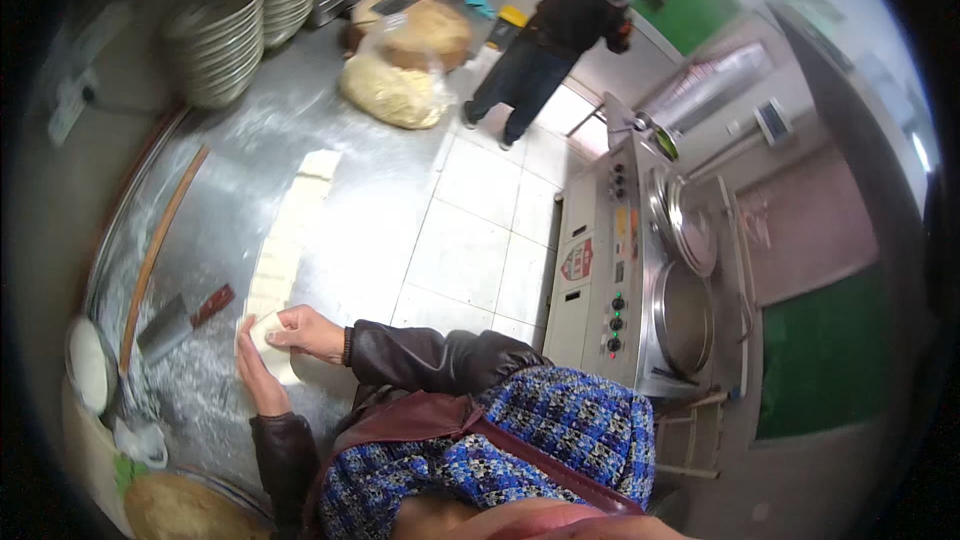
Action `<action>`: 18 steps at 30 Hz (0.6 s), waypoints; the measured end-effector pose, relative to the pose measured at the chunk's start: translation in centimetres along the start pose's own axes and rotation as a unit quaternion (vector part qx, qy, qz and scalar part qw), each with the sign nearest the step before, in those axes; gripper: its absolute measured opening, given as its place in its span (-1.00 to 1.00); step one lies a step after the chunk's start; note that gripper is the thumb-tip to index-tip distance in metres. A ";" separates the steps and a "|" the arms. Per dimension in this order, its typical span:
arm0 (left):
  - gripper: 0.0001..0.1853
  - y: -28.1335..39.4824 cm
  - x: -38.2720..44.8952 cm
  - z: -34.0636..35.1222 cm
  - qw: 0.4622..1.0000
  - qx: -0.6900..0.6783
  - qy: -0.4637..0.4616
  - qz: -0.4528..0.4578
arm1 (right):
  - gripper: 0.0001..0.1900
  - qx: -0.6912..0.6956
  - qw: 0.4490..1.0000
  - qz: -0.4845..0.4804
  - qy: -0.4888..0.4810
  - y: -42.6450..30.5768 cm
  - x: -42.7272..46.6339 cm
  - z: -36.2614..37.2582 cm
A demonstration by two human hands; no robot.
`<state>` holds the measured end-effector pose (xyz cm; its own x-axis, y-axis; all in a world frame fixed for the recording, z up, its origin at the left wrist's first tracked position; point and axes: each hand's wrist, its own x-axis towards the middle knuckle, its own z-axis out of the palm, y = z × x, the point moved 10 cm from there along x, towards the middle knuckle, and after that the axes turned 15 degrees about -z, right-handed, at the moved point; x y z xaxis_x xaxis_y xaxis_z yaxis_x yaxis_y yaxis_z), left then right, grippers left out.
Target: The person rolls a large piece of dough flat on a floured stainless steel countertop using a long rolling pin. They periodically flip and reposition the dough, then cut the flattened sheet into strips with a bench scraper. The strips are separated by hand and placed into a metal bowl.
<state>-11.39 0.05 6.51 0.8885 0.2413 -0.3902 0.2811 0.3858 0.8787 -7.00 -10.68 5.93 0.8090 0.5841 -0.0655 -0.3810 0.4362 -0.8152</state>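
A pale piece of dough is between my hands at the near end of a row of dough pieces. My right hand pinches it, thumb on top. Along its other side lie the fingers of my left hand, pressed flat against the dough. Beyond my hands, the long row of cut dough pieces stretches away over the steel worktable. A cleaver with a reddish handle rests left of my hands, beside a long wooden rolling pin.
White flour dusts the table. Stacked bowls, a bag of noodle-like food and a round chopping board stand at the far end. A white bowl sits at the left edge. Across the tiled floor are a cooking range and a person.
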 end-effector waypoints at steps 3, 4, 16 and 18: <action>-0.52 -5.1 0.1 4.9 0.990 0.052 -0.049 -0.124 | -0.48 0.172 0.983 -0.052 0.018 -4.4 -3.2 -1.9; -0.57 -5.1 -0.3 7.2 0.983 0.139 -0.074 -0.089 | -0.44 0.171 0.979 -0.111 0.026 -6.2 -4.1 -3.4; -0.74 -12.8 -11.6 33.8 0.870 0.399 -0.290 0.012 | -0.63 0.457 0.835 -0.259 0.165 -10.0 -23.6 -28.5; -0.78 -16.6 -13.5 37.2 0.852 0.425 -0.304 -0.003 | -0.63 0.392 0.846 -0.255 0.256 -11.5 -29.4 -31.9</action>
<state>-14.59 -42.75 7.45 0.8366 -0.3648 -0.4087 0.2181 -0.4626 0.8593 -12.12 -54.68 -1.14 0.9692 -0.1026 -0.2239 0.0589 0.9793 -0.1938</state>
